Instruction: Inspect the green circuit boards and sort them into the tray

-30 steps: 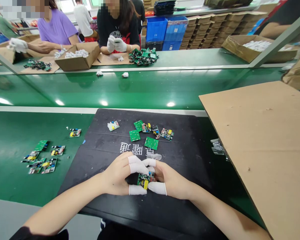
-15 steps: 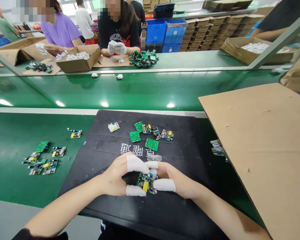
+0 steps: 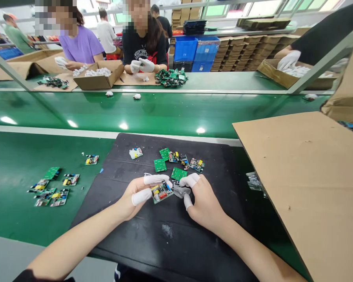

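Note:
My left hand (image 3: pixel 139 196), white finger covers on its fingers, grips a small circuit board (image 3: pixel 162 192) by its left edge and back. The board is tilted, its yellow, red and blue parts facing me. My right hand (image 3: pixel 202 197), also with white finger covers, has thumb and forefinger apart around a crumpled grey scrap (image 3: pixel 181 191) on the black mat (image 3: pixel 129 243). Whether the fingertips touch this thin, cloth-like scrap I cannot tell. Just beyond lie several loose boards, among them a green one (image 3: pixel 179 174) face down and a white-smeared one (image 3: pixel 135 153).
More boards (image 3: pixel 59 197) lie on the green bench at left. A large cardboard sheet (image 3: pixel 306 188) slants along the right, with clear plastic bags (image 3: pixel 253 181) by its edge. Across the green belt (image 3: pixel 164 111), co-workers sit with boxes of white pieces (image 3: pixel 98 78) and boards.
My right hand has let go of the board and moved right to the grey scrap. My left hand has turned the board and raised it slightly. A co-worker's gloved hand has entered the far-right box.

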Available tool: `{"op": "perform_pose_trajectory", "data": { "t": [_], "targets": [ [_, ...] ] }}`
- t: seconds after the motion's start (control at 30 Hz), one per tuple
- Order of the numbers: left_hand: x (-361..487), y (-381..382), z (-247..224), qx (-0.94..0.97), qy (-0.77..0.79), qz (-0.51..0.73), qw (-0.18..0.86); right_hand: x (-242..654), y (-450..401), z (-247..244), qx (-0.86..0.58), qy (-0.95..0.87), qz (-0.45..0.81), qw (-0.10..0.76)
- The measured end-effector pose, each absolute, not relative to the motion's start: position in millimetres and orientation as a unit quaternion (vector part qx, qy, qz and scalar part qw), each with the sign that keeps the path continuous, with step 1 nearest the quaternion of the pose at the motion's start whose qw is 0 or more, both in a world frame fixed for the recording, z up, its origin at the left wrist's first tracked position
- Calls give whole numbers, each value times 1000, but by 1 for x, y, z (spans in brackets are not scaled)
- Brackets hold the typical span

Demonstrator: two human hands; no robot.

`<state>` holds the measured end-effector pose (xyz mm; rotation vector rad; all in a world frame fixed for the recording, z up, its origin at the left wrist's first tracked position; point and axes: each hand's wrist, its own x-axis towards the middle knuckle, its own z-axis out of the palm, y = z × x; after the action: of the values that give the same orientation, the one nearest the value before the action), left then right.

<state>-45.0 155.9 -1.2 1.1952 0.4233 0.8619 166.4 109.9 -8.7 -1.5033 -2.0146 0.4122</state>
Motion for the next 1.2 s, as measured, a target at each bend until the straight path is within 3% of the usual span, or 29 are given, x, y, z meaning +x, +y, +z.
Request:
{"op": "perform_pose_trajectory", "data": {
  "t": [0.13,0.27,0.4,0.7,0.9,1.2],
  "targets": [
    [-42,152,3,516,169,364,757,162,110,-13,-607,-751,126,225],
    [-40,151,5,503,156,347,776,162,111,-12,-626,-741,125,209],
    [-39,151,5,504,143,329,785,163,112,-13,-607,-739,146,252],
    [-42,148,3,471,201,274,814,164,104,-8,-529,-671,271,443],
    [-43,150,-6,508,210,253,796,157,93,-4,-457,-693,334,447],
    [-44,151,-7,566,210,246,758,162,90,-5,-429,-713,260,490]
  ]
}}
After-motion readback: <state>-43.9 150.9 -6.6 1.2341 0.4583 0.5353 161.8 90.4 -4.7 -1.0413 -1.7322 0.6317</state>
